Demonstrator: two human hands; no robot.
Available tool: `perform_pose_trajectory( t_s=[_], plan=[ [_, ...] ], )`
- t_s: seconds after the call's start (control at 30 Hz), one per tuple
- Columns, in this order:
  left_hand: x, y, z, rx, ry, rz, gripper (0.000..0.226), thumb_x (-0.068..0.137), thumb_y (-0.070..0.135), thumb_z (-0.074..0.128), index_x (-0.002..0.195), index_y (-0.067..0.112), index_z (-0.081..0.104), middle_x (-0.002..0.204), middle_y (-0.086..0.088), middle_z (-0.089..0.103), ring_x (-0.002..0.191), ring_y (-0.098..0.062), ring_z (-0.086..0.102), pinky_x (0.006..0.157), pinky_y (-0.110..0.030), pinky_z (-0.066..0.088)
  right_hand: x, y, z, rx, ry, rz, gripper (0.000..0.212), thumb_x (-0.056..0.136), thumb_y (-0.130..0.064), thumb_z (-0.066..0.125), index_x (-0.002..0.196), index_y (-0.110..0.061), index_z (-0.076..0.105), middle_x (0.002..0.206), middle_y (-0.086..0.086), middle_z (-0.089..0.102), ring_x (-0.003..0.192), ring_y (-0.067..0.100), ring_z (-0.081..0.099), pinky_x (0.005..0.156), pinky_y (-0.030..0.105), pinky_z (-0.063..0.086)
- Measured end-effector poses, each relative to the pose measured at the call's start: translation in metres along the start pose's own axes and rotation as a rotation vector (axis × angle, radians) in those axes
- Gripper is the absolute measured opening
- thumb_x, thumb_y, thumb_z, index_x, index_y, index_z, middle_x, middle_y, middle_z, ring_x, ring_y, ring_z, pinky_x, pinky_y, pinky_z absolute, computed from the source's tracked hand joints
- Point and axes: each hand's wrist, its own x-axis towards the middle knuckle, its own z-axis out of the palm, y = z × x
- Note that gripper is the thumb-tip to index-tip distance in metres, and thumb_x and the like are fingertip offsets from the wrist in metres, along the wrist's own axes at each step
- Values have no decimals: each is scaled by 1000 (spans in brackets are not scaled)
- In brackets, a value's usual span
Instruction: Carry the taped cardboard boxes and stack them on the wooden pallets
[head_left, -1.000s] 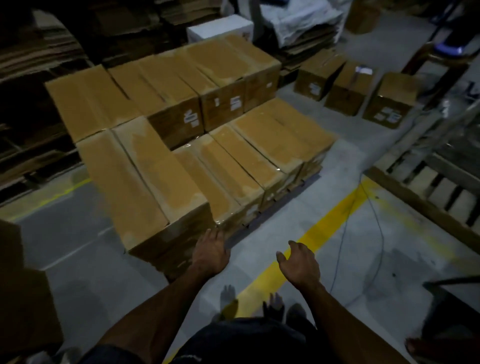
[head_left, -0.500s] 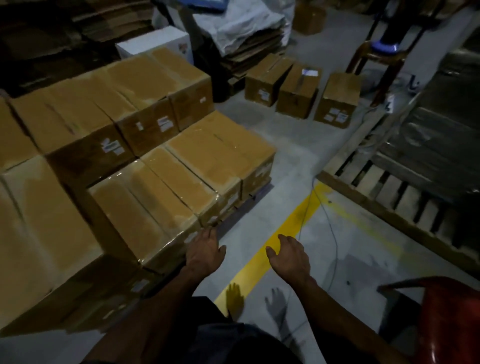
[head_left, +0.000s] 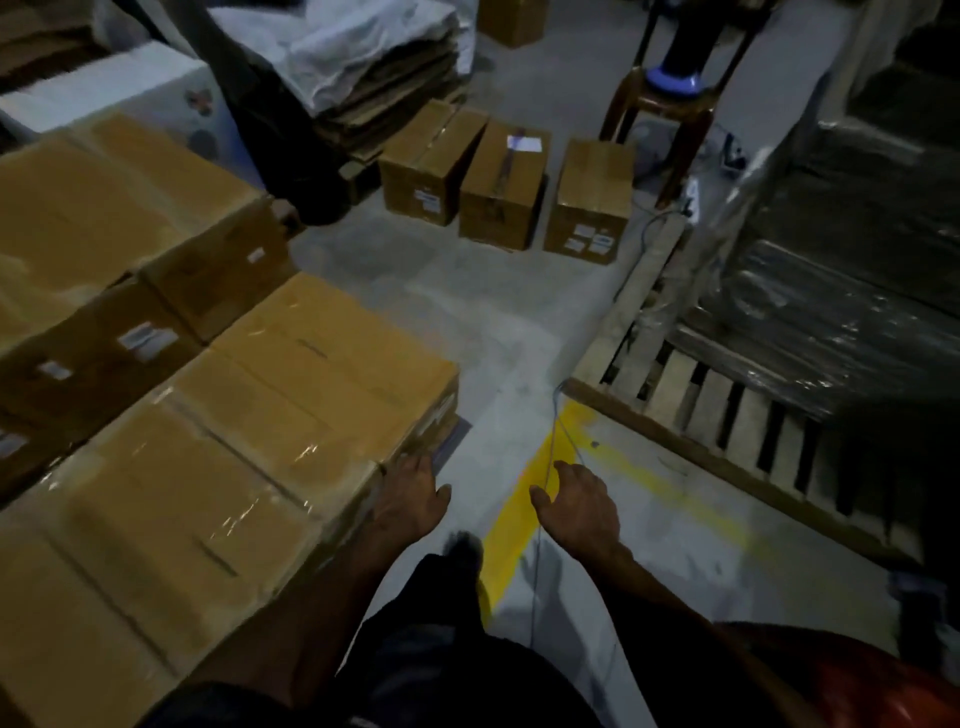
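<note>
Several taped cardboard boxes (head_left: 291, 395) are stacked in rows on the left, a taller row (head_left: 124, 218) behind a lower one. Three more taped boxes (head_left: 501, 182) stand on the floor ahead. My left hand (head_left: 410, 501) hangs with relaxed fingers beside the corner of the nearest stacked box and holds nothing. My right hand (head_left: 576, 506) hovers over the yellow floor line, fingers loosely curled and empty. A wooden pallet (head_left: 696, 400) lies to the right, carrying a dark plastic-wrapped load (head_left: 852, 291).
A yellow line (head_left: 524, 504) and a thin cable (head_left: 545, 499) run along the grey floor between the boxes and the pallet. A brown stool (head_left: 670, 104) stands at the back right. Flattened cardboard under white sheets (head_left: 374, 67) is piled at the back. A red object (head_left: 862, 680) is at bottom right.
The view has swung to the right and forward, so the stacked boxes slid to the left and the three floor boxes came nearer. Both hands stay low and empty.
</note>
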Motion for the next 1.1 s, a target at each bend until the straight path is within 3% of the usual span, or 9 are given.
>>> perform_pose_trajectory(
  t_s=[0.17,0.33,0.5,0.57,0.67,0.8,1.1],
  plan=[
    [107,41,-73,39,18,50,81,81,52,21,140,1,42,138,-19,48,126,-34,45,102,-35,38,94,-14,-66,-18,46,42,66,99,-51,48,152,-15,35,155,10,37,143,30,32,112,41,32],
    [203,70,-116,74,0,38,77,87,50,23,148,4,30,152,-16,34,139,-30,34,112,-32,29,198,-17,-111,-9,15,72,69,97,-57,43,154,-18,33,158,8,33,145,29,30,115,41,31],
    [310,94,-142,48,1,-16,78,89,53,23,148,2,29,154,-15,33,140,-27,32,112,-30,26,324,-14,-145,11,20,44,88,78,-68,25,146,-16,43,148,13,46,136,31,42,111,40,36],
    [350,107,-158,28,12,-50,85,83,57,18,144,0,34,149,-17,38,136,-29,37,110,-32,29,367,-15,-167,10,3,25,83,85,-66,32,148,-13,42,149,14,45,137,32,41,112,40,35],
    [417,129,-192,-4,13,-132,62,100,43,40,144,0,32,150,-17,37,137,-30,35,110,-34,31,440,-20,-209,-26,-50,-23,70,96,-56,46,150,-13,36,150,12,42,139,32,37,112,41,35],
    [487,151,-242,-92,86,-197,65,101,38,44,151,3,22,158,-14,25,144,-27,26,113,-32,24,521,-40,-263,-63,-39,-96,69,96,-53,49,149,-10,38,148,14,44,137,33,39,111,41,36],
    [662,156,-316,-164,115,-246,65,100,36,47,150,2,26,156,-16,29,143,-28,28,115,-34,24,699,-92,-333,-62,-36,-109,71,93,-56,51,148,-14,39,146,10,45,134,31,42,108,41,38]
  ],
)
